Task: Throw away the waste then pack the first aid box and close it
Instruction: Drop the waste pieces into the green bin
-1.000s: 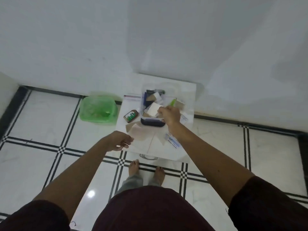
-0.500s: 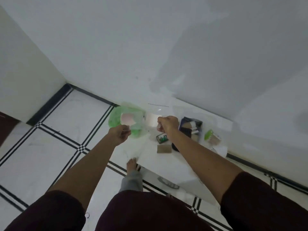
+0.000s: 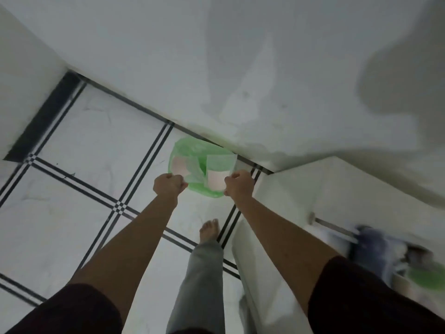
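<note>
A green bin (image 3: 192, 147) lined with a green bag stands on the floor by the wall. My left hand (image 3: 169, 185) is closed on a clear wrapper with a pale pink pad (image 3: 178, 167), held over the bin. A second clear wrapper with a pink-white pad (image 3: 216, 179) hangs over the bin from my right hand (image 3: 239, 185). The first aid box (image 3: 375, 251), dark blue and blurred, sits on the white table (image 3: 301, 189) at the right.
A bare foot (image 3: 209, 230) and grey trouser leg stand between my arms on the white tiled floor with black lines. A blurred green item (image 3: 426, 278) lies beside the box. White walls rise behind the bin.
The view swung left, off the table. Both hands carried the wrappers from the table's edge out over the green bin.
</note>
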